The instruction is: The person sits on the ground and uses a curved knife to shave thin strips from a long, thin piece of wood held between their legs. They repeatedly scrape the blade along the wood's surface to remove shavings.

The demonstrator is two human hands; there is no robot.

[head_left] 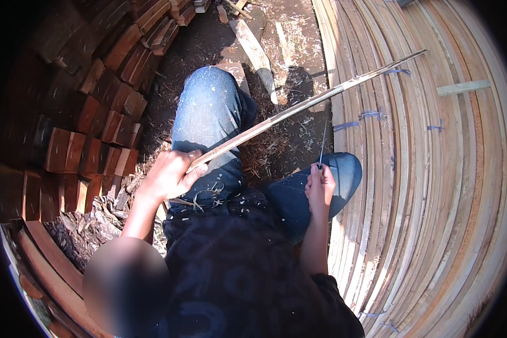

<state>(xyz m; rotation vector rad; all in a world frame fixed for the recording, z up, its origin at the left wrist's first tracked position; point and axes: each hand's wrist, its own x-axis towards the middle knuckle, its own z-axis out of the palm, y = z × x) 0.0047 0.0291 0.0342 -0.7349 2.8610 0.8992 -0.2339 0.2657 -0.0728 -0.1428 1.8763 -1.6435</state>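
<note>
Head view: a person sits on the ground, knees in blue jeans (208,112), seen from above.
Left hand: the left hand (172,174) is closed around the near end of a long thin wooden strip (310,101), fingers wrapped over it above the left thigh.
Strip: it runs slanting up and to the right from that grip, across the gap between the knees, its far end over the stack of curved slats (434,186).
Right hand: the right hand (320,188) is closed on a thin blade-like tool (322,149) that points upward, resting by the right knee; its tip stands just below the strip, and whether they touch I cannot tell.
Shavings: pale wood curls (208,194) lie on the lap and on the dirt ground (281,141).
Left side: stacked reddish wood blocks (96,124) fill the shade.
Right side: the pale slats are bundled with blue ties (372,114) at several spots.
Labels: no packages or signs visible.
</note>
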